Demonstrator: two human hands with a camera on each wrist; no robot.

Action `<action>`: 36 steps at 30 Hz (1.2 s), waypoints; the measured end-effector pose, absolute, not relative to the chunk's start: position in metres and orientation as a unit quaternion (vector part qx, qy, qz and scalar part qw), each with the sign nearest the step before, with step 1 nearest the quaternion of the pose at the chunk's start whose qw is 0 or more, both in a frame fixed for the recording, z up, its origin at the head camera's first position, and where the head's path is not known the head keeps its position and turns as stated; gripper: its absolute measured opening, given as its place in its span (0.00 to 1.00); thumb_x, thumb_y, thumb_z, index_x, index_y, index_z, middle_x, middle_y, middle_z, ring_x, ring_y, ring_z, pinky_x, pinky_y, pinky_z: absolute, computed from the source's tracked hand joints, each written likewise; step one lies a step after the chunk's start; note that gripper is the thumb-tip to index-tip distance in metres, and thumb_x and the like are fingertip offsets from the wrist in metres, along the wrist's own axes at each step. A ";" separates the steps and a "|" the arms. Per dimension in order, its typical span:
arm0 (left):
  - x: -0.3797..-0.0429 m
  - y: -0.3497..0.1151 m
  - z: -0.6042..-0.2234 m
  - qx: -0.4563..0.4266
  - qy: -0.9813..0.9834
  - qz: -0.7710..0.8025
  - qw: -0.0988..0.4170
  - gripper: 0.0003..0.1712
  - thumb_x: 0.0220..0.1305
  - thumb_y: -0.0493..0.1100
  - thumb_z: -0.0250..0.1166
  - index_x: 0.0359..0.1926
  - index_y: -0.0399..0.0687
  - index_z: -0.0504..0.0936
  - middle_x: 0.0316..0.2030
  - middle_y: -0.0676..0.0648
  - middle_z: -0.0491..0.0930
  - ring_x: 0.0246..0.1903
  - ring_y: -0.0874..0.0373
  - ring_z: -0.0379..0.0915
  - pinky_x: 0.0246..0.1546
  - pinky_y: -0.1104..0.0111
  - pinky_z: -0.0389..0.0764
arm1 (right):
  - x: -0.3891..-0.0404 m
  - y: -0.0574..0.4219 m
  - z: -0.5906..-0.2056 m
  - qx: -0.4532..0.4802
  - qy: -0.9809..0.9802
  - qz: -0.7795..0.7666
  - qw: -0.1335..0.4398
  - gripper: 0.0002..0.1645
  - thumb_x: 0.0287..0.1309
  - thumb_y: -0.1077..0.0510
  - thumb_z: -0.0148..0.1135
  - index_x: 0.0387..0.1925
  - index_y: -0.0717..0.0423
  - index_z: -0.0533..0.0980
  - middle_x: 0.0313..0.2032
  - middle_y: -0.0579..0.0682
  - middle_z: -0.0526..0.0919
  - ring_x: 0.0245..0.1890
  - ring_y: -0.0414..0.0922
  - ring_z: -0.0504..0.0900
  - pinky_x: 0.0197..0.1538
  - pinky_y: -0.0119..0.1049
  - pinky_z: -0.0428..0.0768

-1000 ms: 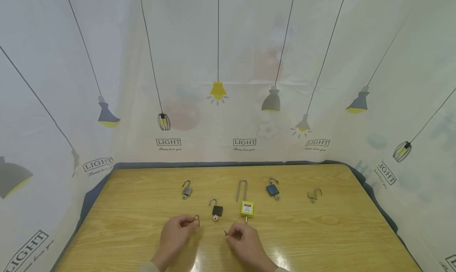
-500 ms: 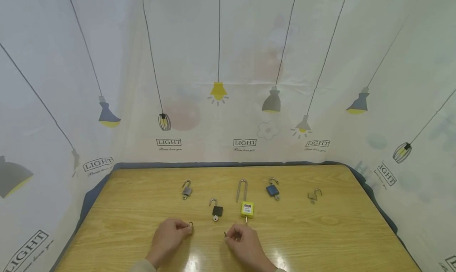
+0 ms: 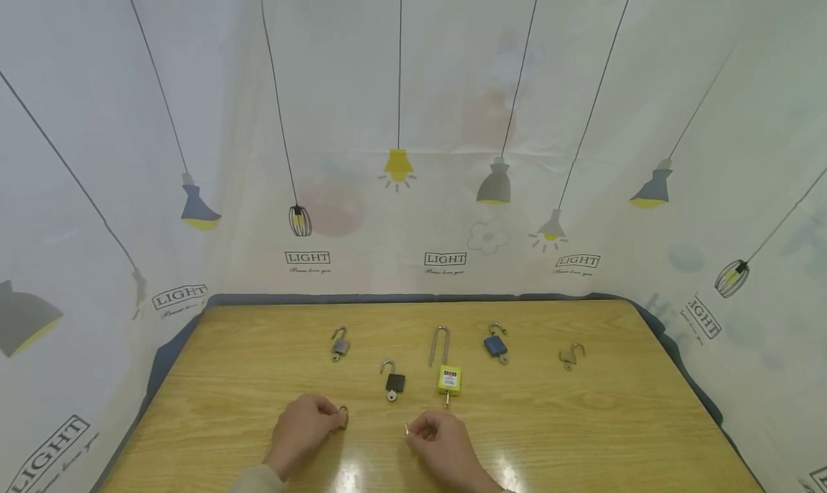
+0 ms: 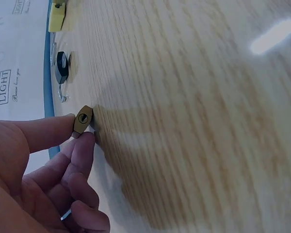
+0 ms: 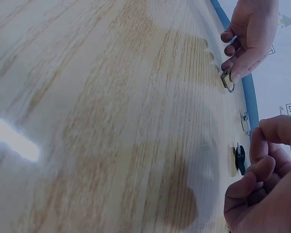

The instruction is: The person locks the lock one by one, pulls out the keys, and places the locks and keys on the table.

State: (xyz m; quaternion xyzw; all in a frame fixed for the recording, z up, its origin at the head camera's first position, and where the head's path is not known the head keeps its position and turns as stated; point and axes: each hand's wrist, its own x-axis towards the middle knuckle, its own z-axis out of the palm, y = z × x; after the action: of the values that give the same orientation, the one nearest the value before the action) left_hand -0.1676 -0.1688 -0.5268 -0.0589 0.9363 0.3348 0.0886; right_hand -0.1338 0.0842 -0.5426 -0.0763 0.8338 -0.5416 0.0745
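Observation:
My left hand (image 3: pixel 304 428) pinches a small brass padlock (image 4: pixel 83 118) between thumb and fingers. Its bare keyhole faces the left wrist camera, and its shackle shows in the head view. Whether the padlock touches the table is unclear. To the right, my right hand (image 3: pixel 444 446) pinches a small key (image 3: pixel 407 429), of which only a thin shiny end shows; the fingers hide the rest. A black padlock (image 3: pixel 395 383) with a key in it lies beyond the gap between my hands. Just past my right hand lies a yellow padlock (image 3: pixel 449 379) with a long open shackle.
Farther back on the wooden table (image 3: pixel 220 378) lie a grey padlock (image 3: pixel 339 346), a blue padlock (image 3: pixel 495 346) and a small brass-coloured padlock (image 3: pixel 568 355), all with open shackles and keys. A lamp-printed curtain (image 3: pixel 388 227) surrounds the table's back and sides.
My left hand has moved left and nearer to me with the brass padlock. My right hand has shifted slightly nearer to me, and the key's end now glints and points more upward.

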 end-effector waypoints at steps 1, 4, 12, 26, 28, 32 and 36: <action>-0.168 -0.169 -0.527 -0.061 0.937 0.332 0.088 0.09 0.52 0.52 0.70 0.27 0.53 0.83 0.28 0.54 0.81 0.28 0.58 0.71 0.30 0.61 0.69 | -0.134 0.084 -0.543 -0.076 0.835 -0.541 0.073 0.05 0.52 0.57 0.67 0.27 0.52 0.78 0.28 0.44 0.79 0.29 0.39 0.74 0.32 0.32 0.73; -0.167 -0.169 -0.526 -0.065 0.940 0.325 0.083 0.10 0.51 0.52 0.70 0.26 0.53 0.82 0.26 0.54 0.80 0.26 0.58 0.70 0.28 0.63 0.68 | -0.134 0.082 -0.543 -0.072 0.834 -0.542 0.076 0.04 0.52 0.57 0.67 0.27 0.52 0.78 0.28 0.44 0.79 0.29 0.39 0.74 0.32 0.32 0.72; -0.166 -0.171 -0.526 -0.077 0.941 0.317 0.087 0.11 0.51 0.52 0.69 0.27 0.52 0.81 0.27 0.54 0.80 0.26 0.57 0.70 0.26 0.64 0.66 | -0.135 0.079 -0.542 -0.061 0.824 -0.553 0.105 0.05 0.52 0.58 0.68 0.29 0.52 0.78 0.31 0.44 0.82 0.30 0.41 0.76 0.34 0.34 0.73; -0.167 -0.176 -0.529 -0.070 0.939 0.328 0.071 0.09 0.52 0.50 0.69 0.28 0.51 0.81 0.27 0.53 0.80 0.25 0.57 0.70 0.25 0.64 0.67 | -0.135 0.062 -0.545 -0.061 0.816 -0.558 0.139 0.04 0.53 0.58 0.67 0.31 0.53 0.80 0.28 0.44 0.81 0.29 0.43 0.76 0.31 0.36 0.73; -0.168 -0.179 -0.529 -0.067 0.940 0.328 0.065 0.08 0.53 0.50 0.68 0.29 0.52 0.82 0.26 0.53 0.80 0.25 0.58 0.70 0.25 0.64 0.68 | -0.134 0.056 -0.543 -0.063 0.817 -0.553 0.150 0.04 0.52 0.58 0.67 0.29 0.53 0.80 0.26 0.45 0.80 0.28 0.43 0.76 0.30 0.36 0.74; -0.170 -0.186 -0.529 -0.067 0.942 0.324 0.051 0.08 0.57 0.50 0.66 0.32 0.52 0.83 0.29 0.53 0.81 0.27 0.58 0.71 0.28 0.62 0.71 | -0.130 0.040 -0.541 -0.059 0.823 -0.537 0.174 0.04 0.50 0.58 0.67 0.28 0.51 0.78 0.24 0.45 0.78 0.26 0.44 0.75 0.29 0.37 0.73; -0.169 -0.193 -0.524 -0.071 0.941 0.326 0.048 0.09 0.59 0.49 0.64 0.33 0.50 0.84 0.32 0.51 0.82 0.30 0.57 0.73 0.31 0.60 0.73 | -0.128 0.020 -0.540 -0.057 0.841 -0.508 0.175 0.05 0.50 0.57 0.67 0.25 0.48 0.77 0.22 0.42 0.77 0.24 0.42 0.74 0.28 0.38 0.73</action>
State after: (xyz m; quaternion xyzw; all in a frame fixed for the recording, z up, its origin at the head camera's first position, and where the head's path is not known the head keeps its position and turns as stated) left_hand -0.1691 -0.1926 -0.5237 -0.0710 0.9415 0.3259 0.0485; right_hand -0.1282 0.0201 -0.5401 -0.0573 0.8414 -0.5079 0.1754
